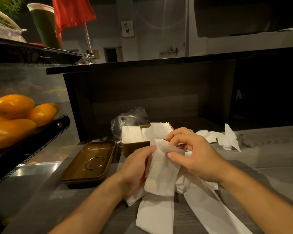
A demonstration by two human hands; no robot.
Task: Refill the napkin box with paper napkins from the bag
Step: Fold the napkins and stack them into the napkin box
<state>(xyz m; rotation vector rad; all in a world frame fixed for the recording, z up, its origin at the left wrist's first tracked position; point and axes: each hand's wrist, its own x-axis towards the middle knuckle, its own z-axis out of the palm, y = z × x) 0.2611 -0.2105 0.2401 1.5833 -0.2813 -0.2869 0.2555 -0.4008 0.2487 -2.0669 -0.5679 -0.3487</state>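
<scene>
The brown napkin box (134,148) stands open on the grey table, with white napkins showing in it. Its brown lid (90,163) lies upside down to its left. Behind the box sits a crumpled clear plastic bag (127,118). My left hand (135,168) and my right hand (193,154) both grip a long folded white napkin (161,174) just in front of the box. More white napkins (200,211) lie loose under and below my hands.
Crumpled napkins (227,139) lie to the right of the box. A black perforated tray of oranges (13,115) juts in at the left. A dark counter (142,66) rises behind the table. A red flag (71,12) stands at the top left.
</scene>
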